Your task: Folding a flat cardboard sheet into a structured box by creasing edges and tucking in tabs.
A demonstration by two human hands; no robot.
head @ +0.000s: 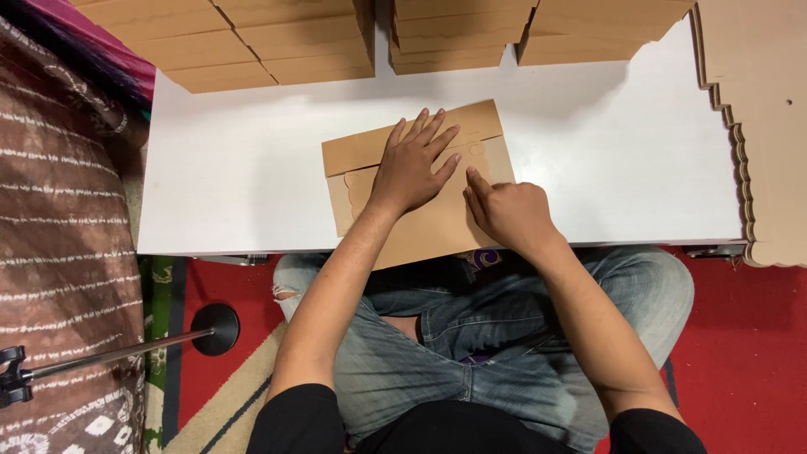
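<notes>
White and low, the table (pixel 235 185) fills the upper half of the head camera's view, with a person seated cross-legged behind it in faded, torn jeans (pixel 471 336) on a red carpet (pixel 740 353). A flat brown cardboard piece (pixel 420 220) lies at the table's near edge, its lower part jutting past the edge toward the person's lap; a darker band runs across its top and a paler panel with a wavy cut line sits below. The left hand (pixel 412 164) lies spread and flat on the cardboard, fingers pointing away, pinning it down without gripping. The right hand (pixel 513 214) rests just beside it on the cardboard's right portion, loosely curled, its forefinger extended and pressing the surface; it clasps nothing. Stacks of folded brown boxes (pixel 269 42) line the table's far edge, in several groups side by side. A pile of flat cardboard sheets (pixel 756 126) with scalloped edges overhangs the table's right end. A brown patterned fabric (pixel 59 210) covers the left side, and a black round stand base (pixel 214 328) with a metal rod sits on the floor beside it.
</notes>
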